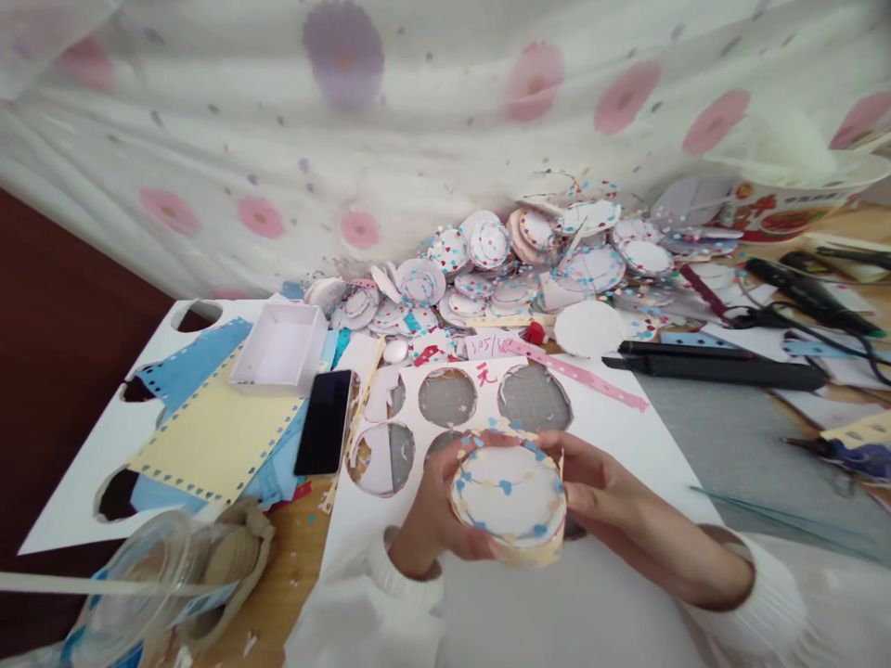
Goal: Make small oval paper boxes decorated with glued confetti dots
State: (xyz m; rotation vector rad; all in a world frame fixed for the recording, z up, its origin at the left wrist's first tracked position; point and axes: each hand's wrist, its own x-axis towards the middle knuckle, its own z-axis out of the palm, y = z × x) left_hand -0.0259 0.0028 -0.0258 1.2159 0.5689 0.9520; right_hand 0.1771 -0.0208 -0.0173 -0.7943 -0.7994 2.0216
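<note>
A round white paper box (511, 492) is held between my two hands, above a white sheet with round holes (543, 584). A pale yellow strip (529, 555) wraps its side, and small blue and cream hearts ring its top. My left hand (442, 506) grips its left side, the thumb at the near edge. At the right side, my right hand (599, 482) pinches the edge near the upright end of the strip. The box's underside and some fingertips are hidden.
Behind lies a heap of decorated paper discs (487, 243). To the left are a phone (324, 422), a white open box (278, 345) and yellow heart-edged paper (213, 422). A black flat iron (724, 366) and a paper bucket (794, 209) stand right; a clear plastic cup (139, 584) sits front left.
</note>
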